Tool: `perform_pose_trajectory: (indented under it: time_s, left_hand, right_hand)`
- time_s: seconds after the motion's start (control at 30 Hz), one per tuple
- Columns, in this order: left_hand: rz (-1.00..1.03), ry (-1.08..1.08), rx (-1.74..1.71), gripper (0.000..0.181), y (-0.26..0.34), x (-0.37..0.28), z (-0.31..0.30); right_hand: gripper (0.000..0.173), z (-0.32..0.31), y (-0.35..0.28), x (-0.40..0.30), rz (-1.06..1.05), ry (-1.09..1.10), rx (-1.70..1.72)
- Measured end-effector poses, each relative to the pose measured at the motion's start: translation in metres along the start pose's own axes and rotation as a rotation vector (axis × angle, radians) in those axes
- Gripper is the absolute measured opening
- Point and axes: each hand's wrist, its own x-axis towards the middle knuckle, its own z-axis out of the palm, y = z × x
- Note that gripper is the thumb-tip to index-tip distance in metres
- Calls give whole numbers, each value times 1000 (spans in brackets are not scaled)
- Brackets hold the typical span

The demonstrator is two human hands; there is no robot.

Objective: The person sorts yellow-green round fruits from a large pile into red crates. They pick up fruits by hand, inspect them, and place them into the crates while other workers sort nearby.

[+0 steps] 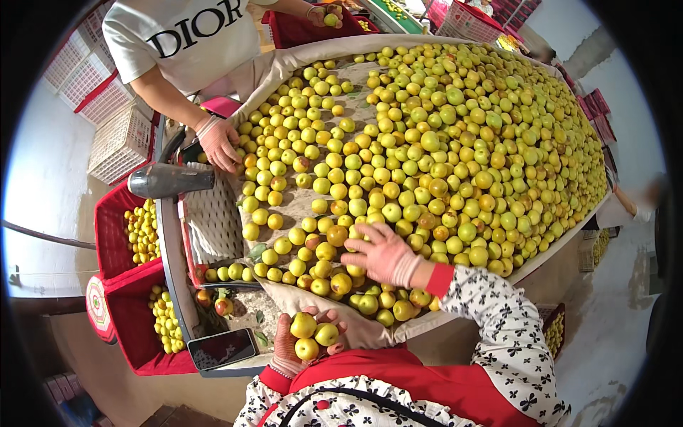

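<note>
Several yellow-green jujube fruits (306,337) lie cupped in my left hand (299,341), which is at the near edge of the cloth-lined table, close to my body. My right hand (385,255), in a pink glove with bare fingertips visible on neither side for certain, reaches over the near part of the fruit heap (459,160). Its fingers are spread and rest on or just over the fruits; whether one is gripped does not show. A beige cloth (331,312) lines the table's edge below the heap.
A co-worker's gloved hand (219,144) touches fruits at the far left. A grey hair-dryer-like device (171,180) stands by a perforated white chute (211,213). A phone (223,349) lies at the near left corner. Red-lined crates (120,235) with fruit stand left, near stacked white crates (121,143).
</note>
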Motion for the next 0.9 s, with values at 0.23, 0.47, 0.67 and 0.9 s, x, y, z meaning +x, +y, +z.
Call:
perform_pose_trajectory:
  time_s: [0.23, 0.47, 0.67, 0.9]
  left_hand:
    - [67, 27, 46, 59, -3, -5, 4]
    - [96, 18, -22, 60, -1, -4, 1]
    - [182, -37, 2, 60, 1, -3, 1]
    - [264, -55, -112, 61, 5, 2, 21]
  right_hand:
    - [32, -45, 71, 68, 38, -79, -342]
    - [27, -30, 7, 128, 16, -75, -81]
    - [32, 7, 3, 137, 91, 12, 58]
    - [48, -28, -24, 106, -69, -87, 1085]
